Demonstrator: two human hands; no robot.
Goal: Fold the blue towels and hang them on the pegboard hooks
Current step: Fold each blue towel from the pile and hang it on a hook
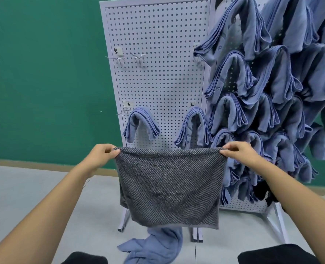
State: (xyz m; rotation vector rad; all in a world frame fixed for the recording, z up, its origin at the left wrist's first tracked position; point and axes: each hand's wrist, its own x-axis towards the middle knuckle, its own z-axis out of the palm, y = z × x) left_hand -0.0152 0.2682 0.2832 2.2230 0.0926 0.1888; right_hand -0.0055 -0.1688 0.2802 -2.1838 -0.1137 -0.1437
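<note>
Both hands, left hand (102, 153) and right hand (239, 152), pinch the grey towel's (169, 185) top corners, spreading it flat for folding.

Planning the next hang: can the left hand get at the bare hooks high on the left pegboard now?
Likely not yet: the left hand pinches a corner of the grey towel, stretched to the right hand. The hooks stand bare with nothing before them.
</note>
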